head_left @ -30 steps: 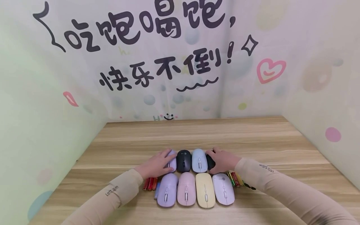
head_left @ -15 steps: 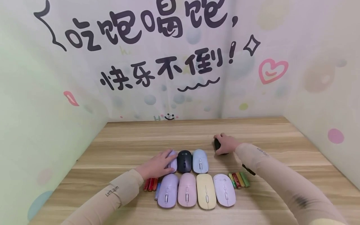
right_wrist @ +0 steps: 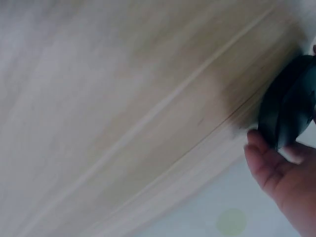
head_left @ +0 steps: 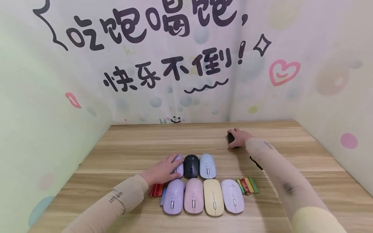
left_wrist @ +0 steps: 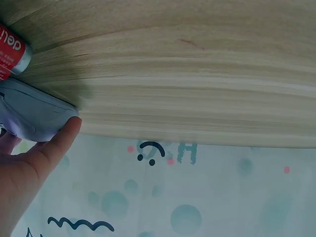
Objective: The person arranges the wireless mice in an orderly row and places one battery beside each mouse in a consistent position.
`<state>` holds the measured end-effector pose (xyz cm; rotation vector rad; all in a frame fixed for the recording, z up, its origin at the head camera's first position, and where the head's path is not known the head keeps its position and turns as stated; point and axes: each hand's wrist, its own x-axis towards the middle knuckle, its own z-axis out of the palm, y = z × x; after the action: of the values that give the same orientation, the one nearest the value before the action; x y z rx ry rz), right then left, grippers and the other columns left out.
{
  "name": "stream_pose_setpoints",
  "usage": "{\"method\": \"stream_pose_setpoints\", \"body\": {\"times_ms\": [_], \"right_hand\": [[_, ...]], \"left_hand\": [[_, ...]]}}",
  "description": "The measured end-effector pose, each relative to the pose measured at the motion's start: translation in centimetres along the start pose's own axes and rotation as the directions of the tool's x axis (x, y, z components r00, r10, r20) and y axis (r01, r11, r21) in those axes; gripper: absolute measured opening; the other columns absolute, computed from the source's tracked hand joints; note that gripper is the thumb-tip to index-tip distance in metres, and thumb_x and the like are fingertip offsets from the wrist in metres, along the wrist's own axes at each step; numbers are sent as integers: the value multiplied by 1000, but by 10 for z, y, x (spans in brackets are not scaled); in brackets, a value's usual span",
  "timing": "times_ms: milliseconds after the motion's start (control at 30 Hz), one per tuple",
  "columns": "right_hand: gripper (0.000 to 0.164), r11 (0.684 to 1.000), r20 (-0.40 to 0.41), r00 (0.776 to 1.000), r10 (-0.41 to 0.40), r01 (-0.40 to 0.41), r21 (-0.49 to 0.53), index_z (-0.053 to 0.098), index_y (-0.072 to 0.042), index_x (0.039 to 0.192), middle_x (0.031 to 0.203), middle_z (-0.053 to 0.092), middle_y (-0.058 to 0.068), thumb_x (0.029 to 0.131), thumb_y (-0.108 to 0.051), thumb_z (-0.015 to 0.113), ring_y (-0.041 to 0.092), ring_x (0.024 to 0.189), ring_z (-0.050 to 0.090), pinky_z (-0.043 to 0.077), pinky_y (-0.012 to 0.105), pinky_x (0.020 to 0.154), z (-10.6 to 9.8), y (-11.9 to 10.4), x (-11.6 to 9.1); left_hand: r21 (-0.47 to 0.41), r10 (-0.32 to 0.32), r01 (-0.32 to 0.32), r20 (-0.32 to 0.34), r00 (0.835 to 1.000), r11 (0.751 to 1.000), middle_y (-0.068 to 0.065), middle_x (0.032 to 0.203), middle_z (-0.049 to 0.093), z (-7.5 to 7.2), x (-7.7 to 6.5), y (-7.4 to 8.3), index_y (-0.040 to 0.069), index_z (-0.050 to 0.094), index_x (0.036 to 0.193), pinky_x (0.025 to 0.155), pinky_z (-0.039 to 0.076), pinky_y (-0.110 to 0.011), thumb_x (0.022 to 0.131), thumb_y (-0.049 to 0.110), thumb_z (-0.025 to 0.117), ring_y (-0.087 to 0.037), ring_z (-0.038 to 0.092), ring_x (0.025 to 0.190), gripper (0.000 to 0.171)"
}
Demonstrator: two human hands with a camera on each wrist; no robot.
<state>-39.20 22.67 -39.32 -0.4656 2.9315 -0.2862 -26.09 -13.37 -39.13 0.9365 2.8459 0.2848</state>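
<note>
My left hand (head_left: 161, 170) lies over a lavender mouse (head_left: 179, 169) at the left end of the back row, fingers at its far end and thumb at its near end. In the left wrist view a fingertip touches the end of this mouse (left_wrist: 34, 111). Far back on the right, my right hand (head_left: 240, 138) grips a black mouse (head_left: 231, 138) by its sides, mostly covering it. The right wrist view shows that black mouse (right_wrist: 286, 106) between thumb and fingers. Beside my left hand, a second black mouse (head_left: 191, 166) and a light blue mouse (head_left: 207, 166) continue the back row.
The front row has a purple mouse (head_left: 174, 196), a pink mouse (head_left: 193, 195), a yellow mouse (head_left: 213, 197) and a white mouse (head_left: 233, 196). Red batteries (head_left: 156, 190) and a blue battery (head_left: 162, 197) lie left, several coloured batteries (head_left: 247, 186) right. Printed cloth walls (head_left: 186, 106) enclose the wooden table (head_left: 163, 137).
My right hand has carried the black mouse from the right end of the back row away toward the table's back and slightly right. The left hand has stayed on the lavender mouse.
</note>
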Motion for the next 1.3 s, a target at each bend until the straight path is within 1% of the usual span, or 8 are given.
{"method": "stream_pose_setpoints", "body": {"times_ms": [267,533,667,767,867,1033,1167,1300], "right_hand": [[75,998,36,999,-8,6,64,32,-9,138,139,25,28,74,-33,63,49,117,36,37,54,90,0,5,3],[83,999,12,999,-34,35,-17,26,-11,142,145,20,25,77,-45,63,50,121,35,35,57,93,-3,3,-1],[82,986,-37,997,-69,62,-151,29,-7,142,144,24,26,78,-43,64,46,124,35,33,57,96,-20,-20,-12],[73,956,-80,987,-139,113,-271,36,-5,139,140,34,24,80,-39,64,42,123,40,35,54,96,-33,-47,-24],[68,944,-68,971,-227,203,-260,37,-7,139,139,37,23,83,-37,63,39,114,49,39,52,94,-33,-78,-40],[74,931,69,940,-333,340,-131,32,-10,141,144,29,21,82,-42,62,37,113,51,40,48,95,-2,-113,-62],[76,930,136,932,-336,352,-110,33,-13,142,147,27,16,81,-48,62,38,127,36,33,46,102,18,-123,-72],[78,927,153,925,-347,363,-93,33,-13,142,147,27,16,80,-48,63,37,130,32,29,46,105,23,-126,-76]], "left_hand": [[0,-14,14,1,1000,1000,-21,147,22,-2,0,0,10,36,140,105,29,-48,91,35,53,-38,27,132,58],[3,-17,17,8,1000,1000,-20,148,21,-1,1,-1,10,35,141,105,29,-47,92,35,52,-38,26,133,58],[10,-9,9,6,1000,1000,-20,148,21,1,2,-2,10,36,141,105,29,-47,92,36,52,-38,26,133,58],[11,-5,5,3,1000,1000,-20,148,22,1,2,-2,11,36,141,104,29,-47,92,37,52,-38,26,133,58],[13,-3,3,0,1000,1000,-21,148,22,1,2,-2,10,36,141,104,30,-48,92,37,52,-39,27,132,58],[25,3,-3,2,1000,1000,-21,148,22,1,2,-2,10,35,141,104,30,-47,92,38,51,-38,27,132,58],[15,12,-12,3,1000,1000,-21,147,23,1,1,-1,10,36,140,104,30,-48,92,37,52,-38,27,132,58],[5,12,-12,5,1000,1000,-22,147,22,1,1,-1,9,36,140,104,30,-48,92,36,52,-38,27,133,58]]}}
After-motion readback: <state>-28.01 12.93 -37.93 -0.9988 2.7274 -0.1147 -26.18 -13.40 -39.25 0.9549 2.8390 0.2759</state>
